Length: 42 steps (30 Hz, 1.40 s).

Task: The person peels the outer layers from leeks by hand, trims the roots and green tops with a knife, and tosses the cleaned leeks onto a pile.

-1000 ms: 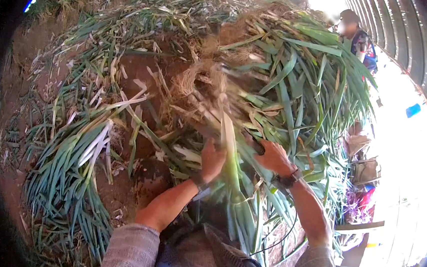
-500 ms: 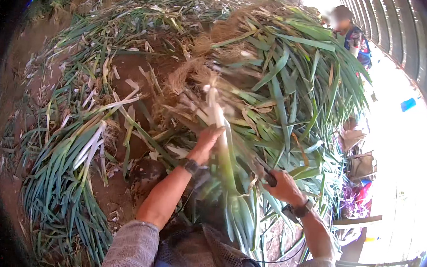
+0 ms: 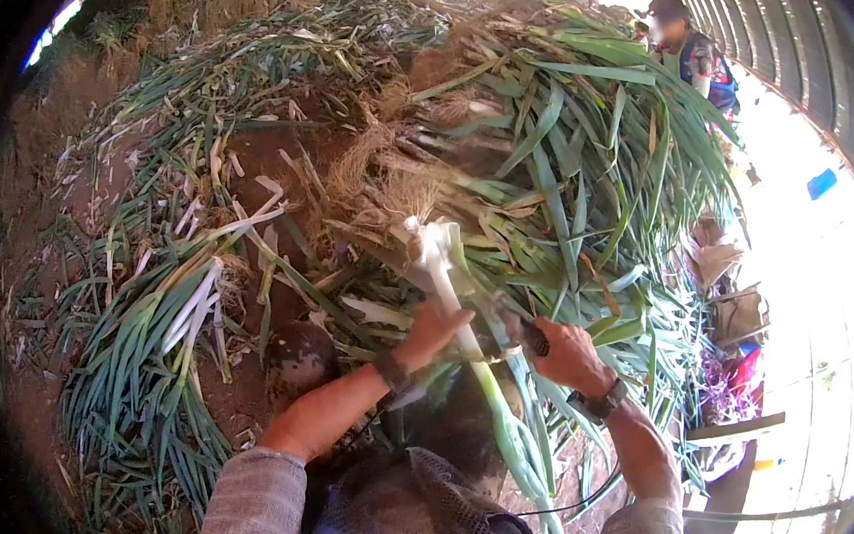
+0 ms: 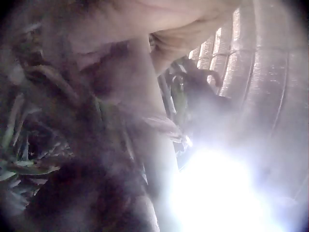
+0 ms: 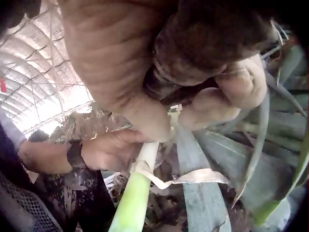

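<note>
A leek (image 3: 459, 310) with a white root end and green leaves slants in front of the body in the head view. My left hand (image 3: 432, 330) grips its pale stalk, also visible in the left wrist view. Just right of the stalk, my right hand (image 3: 572, 361) holds a dark-handled tool (image 3: 534, 338). In the right wrist view, my right hand (image 5: 159, 63) has its fingers round the dark handle (image 5: 193, 48), and thumb and finger meet at a green leaf (image 5: 193, 169) beside the stalk (image 5: 133, 203). Blur hides the tool's tip.
A large leek pile (image 3: 596, 160) lies ahead and right. A smaller bunch (image 3: 155, 346) of leeks is at the left, with scattered leaves on brown soil (image 3: 255, 158). A person (image 3: 699, 63) is at the back right, near a ribbed wall (image 3: 813, 77).
The leek's white end has come lower and nearer, and its leafy end has swung right. My left hand first moved up the stalk, then down; my right hand shifted right and slightly down.
</note>
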Motion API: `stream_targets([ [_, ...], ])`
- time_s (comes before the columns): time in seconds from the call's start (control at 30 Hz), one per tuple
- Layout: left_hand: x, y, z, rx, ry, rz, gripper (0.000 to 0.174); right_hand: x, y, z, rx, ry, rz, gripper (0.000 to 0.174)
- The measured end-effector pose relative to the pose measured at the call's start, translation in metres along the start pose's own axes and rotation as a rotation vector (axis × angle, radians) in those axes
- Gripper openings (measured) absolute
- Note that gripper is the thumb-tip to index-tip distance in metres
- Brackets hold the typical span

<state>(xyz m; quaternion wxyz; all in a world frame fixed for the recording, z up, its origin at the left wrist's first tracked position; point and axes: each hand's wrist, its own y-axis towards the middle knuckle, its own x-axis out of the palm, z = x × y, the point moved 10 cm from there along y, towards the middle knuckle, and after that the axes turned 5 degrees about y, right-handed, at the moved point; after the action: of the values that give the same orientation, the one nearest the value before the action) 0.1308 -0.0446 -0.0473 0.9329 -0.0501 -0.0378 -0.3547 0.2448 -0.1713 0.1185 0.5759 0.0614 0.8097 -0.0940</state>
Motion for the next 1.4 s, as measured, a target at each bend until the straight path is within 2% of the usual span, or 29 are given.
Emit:
stream_targets([
  [0.13, -0.004, -0.003, 0.003, -0.056, -0.090, -0.011, 0.034, -0.001, -0.007, -0.005, -0.063, -0.019, -0.010, 0.018],
  [0.2, -0.004, -0.005, -0.012, -0.170, -0.100, -0.053, 0.031, 0.002, -0.007, 0.003, -0.012, -0.017, 0.001, 0.018],
  [0.27, 0.002, -0.002, -0.012, -0.115, -0.199, -0.031, 0.029, 0.001, -0.007, 0.016, 0.091, -0.066, -0.027, 0.020],
  [0.3, -0.001, 0.000, 0.002, -0.054, -0.291, 0.005, 0.028, -0.001, -0.007, 0.017, 0.088, -0.069, -0.021, 0.020],
  [0.37, -0.013, 0.008, 0.010, -0.115, -0.238, 0.038, 0.025, 0.012, -0.010, 0.012, 0.032, -0.078, -0.121, 0.021],
  [0.43, -0.045, 0.020, 0.021, -0.078, -0.406, 0.253, 0.033, 0.009, -0.012, 0.007, 0.043, -0.057, -0.100, 0.022],
  [0.47, -0.052, 0.024, 0.027, -0.078, -0.414, 0.256, 0.033, 0.009, -0.011, 0.007, 0.047, -0.063, -0.102, 0.023],
  [0.53, -0.053, 0.028, 0.026, -0.260, -0.567, 0.119, 0.043, 0.009, -0.008, 0.005, 0.039, -0.071, -0.102, 0.023],
  [0.7, -0.087, 0.049, 0.011, -0.230, -0.610, 0.263, 0.057, 0.010, -0.006, -0.004, 0.027, -0.004, -0.111, 0.027],
  [0.77, -0.103, 0.051, 0.016, -0.161, -0.651, 0.422, 0.052, 0.014, -0.005, -0.007, 0.043, 0.028, -0.131, 0.029],
  [0.83, -0.105, 0.048, 0.012, -0.182, -0.627, 0.452, 0.047, 0.027, -0.005, -0.004, 0.063, 0.064, -0.147, 0.031],
  [0.9, -0.108, 0.043, 0.005, -0.226, -0.580, 0.516, 0.038, 0.047, -0.001, 0.007, 0.068, 0.255, -0.093, 0.035],
  [0.93, -0.106, 0.044, 0.010, -0.202, -0.587, 0.476, 0.033, 0.046, -0.001, -0.008, 0.115, 0.397, -0.062, 0.040],
  [1.07, -0.120, 0.055, 0.010, -0.101, -0.496, 0.502, 0.028, 0.081, 0.012, -0.040, 0.017, 0.385, -0.019, 0.042],
  [1.13, -0.151, 0.053, 0.036, -0.031, -0.378, 0.674, 0.026, 0.103, 0.006, -0.037, 0.080, 0.125, -0.121, 0.048],
  [1.17, -0.182, 0.070, 0.011, -0.015, -0.549, 0.811, 0.022, 0.105, 0.001, -0.035, 0.082, 0.127, -0.120, 0.048],
  [1.2, -0.223, 0.099, -0.003, 0.099, -0.443, 0.739, 0.021, 0.103, -0.003, -0.037, 0.024, 0.123, -0.119, 0.049],
  [1.23, -0.259, 0.081, 0.037, 0.158, 0.138, 0.792, 0.024, 0.102, -0.006, -0.040, -0.038, 0.119, -0.117, 0.051],
  [1.27, -0.268, 0.065, 0.092, 0.211, 0.723, 0.799, 0.027, 0.100, -0.008, -0.039, -0.041, 0.122, -0.112, 0.051],
  [1.3, -0.271, 0.059, 0.122, 0.203, 0.723, 0.802, 0.027, 0.092, -0.013, -0.035, -0.013, 0.205, -0.053, 0.052],
  [1.33, -0.288, 0.054, 0.125, 0.204, -0.070, 0.818, 0.027, 0.088, -0.019, -0.033, 0.017, 0.295, -0.002, 0.052],
  [1.37, -0.287, 0.060, 0.114, 0.202, -0.859, 0.755, 0.028, 0.088, -0.016, -0.035, 0.010, 0.305, -0.007, 0.052],
  [1.4, -0.284, 0.073, 0.100, 0.279, -0.726, 0.598, 0.030, 0.084, -0.010, -0.037, 0.014, 0.292, 0.013, 0.052],
])
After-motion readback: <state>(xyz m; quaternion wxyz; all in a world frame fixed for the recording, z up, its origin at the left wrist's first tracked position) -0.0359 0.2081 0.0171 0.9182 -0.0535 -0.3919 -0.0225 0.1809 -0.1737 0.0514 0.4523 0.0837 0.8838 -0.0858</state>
